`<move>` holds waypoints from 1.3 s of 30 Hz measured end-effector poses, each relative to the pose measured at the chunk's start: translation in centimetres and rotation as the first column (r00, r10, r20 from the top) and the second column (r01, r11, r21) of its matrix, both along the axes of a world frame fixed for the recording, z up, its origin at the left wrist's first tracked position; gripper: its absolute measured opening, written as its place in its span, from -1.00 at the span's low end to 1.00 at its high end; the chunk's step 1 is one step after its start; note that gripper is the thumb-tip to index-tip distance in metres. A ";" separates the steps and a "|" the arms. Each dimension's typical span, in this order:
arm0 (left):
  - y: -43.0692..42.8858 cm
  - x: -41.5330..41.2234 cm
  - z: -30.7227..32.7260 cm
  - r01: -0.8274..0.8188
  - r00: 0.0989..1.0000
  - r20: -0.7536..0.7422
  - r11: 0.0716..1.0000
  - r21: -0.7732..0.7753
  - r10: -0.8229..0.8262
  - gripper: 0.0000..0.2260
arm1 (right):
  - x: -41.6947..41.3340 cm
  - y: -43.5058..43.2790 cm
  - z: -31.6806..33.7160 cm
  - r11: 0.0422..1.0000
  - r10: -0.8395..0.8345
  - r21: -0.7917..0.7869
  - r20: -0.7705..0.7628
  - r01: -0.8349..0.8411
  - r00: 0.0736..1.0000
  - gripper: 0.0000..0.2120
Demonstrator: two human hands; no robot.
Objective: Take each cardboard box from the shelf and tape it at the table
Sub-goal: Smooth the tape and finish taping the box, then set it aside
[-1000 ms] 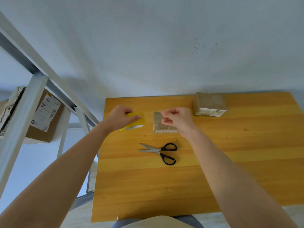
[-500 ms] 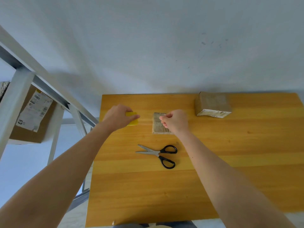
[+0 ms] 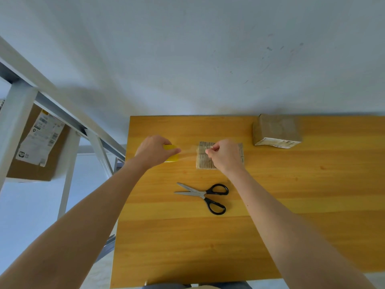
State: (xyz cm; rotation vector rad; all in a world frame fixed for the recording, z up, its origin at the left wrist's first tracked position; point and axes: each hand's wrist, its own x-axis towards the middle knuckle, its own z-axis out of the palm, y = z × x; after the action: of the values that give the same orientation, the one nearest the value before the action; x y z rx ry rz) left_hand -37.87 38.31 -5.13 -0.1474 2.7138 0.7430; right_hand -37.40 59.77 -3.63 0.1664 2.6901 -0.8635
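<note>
1. Black-handled scissors lie flat on the wooden table, blades apart and pointing left. They are the loose thing nearest the person.
2. Just beyond the scissors and to their left, the left hand wraps its fingers round a yellow tape roll and grips it low over the wood. It is unclear whether the roll touches the table.
3. Just beyond the scissors and slightly to their right, the right hand pinches the tape's free end between thumb and forefinger, with its other fingers curled in. A faint clear strip stretches from the roll to that pinch.
4. Directly beyond the scissors, the small cardboard box lies flat on the table. The right hand hovers over its right part.
5. Farther beyond the scissors and well to their right, a second cardboard box stands near the table's far edge, with a white label on its near face.
6. Far to the left of the scissors and off the table, a white metal shelf holds a larger cardboard box, which bears a white shipping label.
</note>
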 end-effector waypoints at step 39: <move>0.0 -0.1 1.2 0.039 0.998 0.044 0.999 -0.028 -0.038 -0.50 | 1.5 -1.3 -1.9 0.678 0.626 0.493 0.003 -0.546 0.779 -0.03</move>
State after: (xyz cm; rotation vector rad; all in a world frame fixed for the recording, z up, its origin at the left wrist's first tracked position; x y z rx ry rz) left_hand -37.99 38.27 -3.94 -0.1163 2.6790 0.6814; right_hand -35.88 58.50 -5.49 -0.6813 2.7658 -0.0112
